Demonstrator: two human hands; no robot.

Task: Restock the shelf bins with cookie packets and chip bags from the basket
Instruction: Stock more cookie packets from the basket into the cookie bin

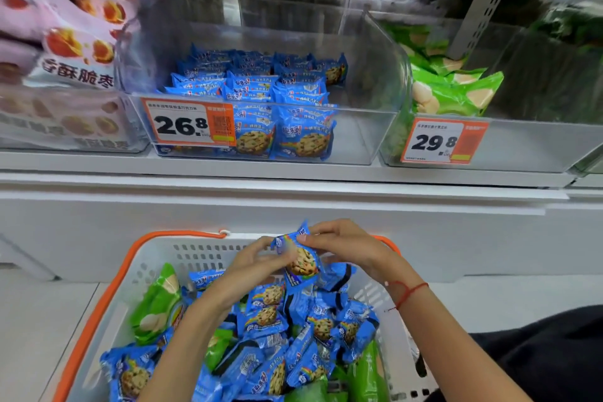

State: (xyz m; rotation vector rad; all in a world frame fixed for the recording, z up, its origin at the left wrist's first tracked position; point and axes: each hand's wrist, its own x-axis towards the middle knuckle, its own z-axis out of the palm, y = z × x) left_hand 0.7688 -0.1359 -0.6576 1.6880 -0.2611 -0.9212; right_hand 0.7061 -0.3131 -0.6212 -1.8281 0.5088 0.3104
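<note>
A white basket with an orange rim sits low in front of me, full of blue cookie packets and green chip bags. Above it, my left hand and my right hand hold a blue cookie packet between them, the right fingers pinching its top corner. On the shelf, a clear bin tagged 26.8 holds rows of the same blue packets on its left side. The clear bin to its right, tagged 29.8, holds green chip bags.
Pink snack bags fill the bin at the left of the shelf. A white shelf ledge runs between the bins and the basket. A dark-clothed leg shows at the lower right. Dark packets stand on the shelf behind.
</note>
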